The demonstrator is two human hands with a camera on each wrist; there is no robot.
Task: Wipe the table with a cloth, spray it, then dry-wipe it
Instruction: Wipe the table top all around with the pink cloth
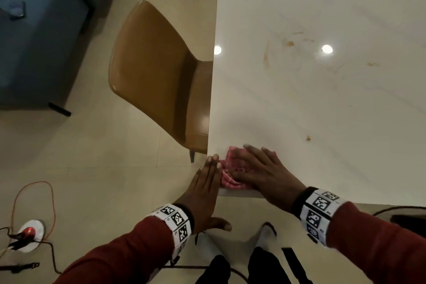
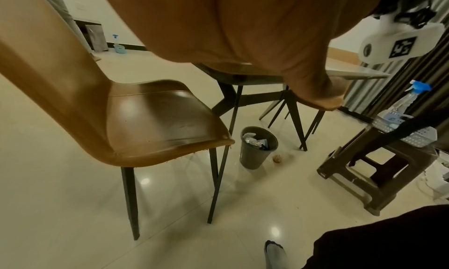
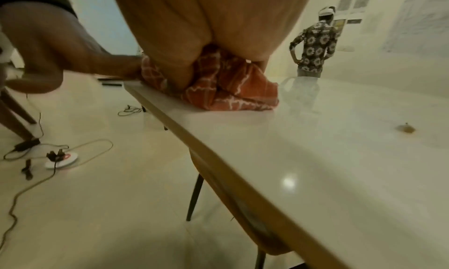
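- Head view: your right hand (image 1: 258, 172) lies flat, fingers spread and straight, pressing the pink cloth (image 1: 230, 170) onto the white table (image 1: 322, 99) at its near left corner, lower centre of frame.
- Your left hand (image 1: 205, 189) is flat too, fingers straight and together, set edge-on against the table's side just beside the cloth, fingertips touching the corner.
- Brown smears (image 1: 289, 44) sit upper right on the tabletop; one crumb (image 1: 308, 138) lies right of the cloth, apart from it.
- Tan chair (image 1: 156, 71) stands tucked against the table's left edge, centre left.
- Left wrist view: your palm fills the top; chair seat (image 2: 157, 123) centre left, grey bin (image 2: 257, 148) on the floor at centre, spray bottle (image 2: 410, 98) on a brown stool (image 2: 379, 167) at right edge.
- Right wrist view: your palm presses down on the red-patterned cloth (image 3: 230, 88) at upper centre, at the table edge; left-hand fingers (image 3: 104, 65) touch the cloth from the left.
- Crumb (image 3: 407, 128) at right; a person (image 3: 313, 48) stands upper right, back turned.
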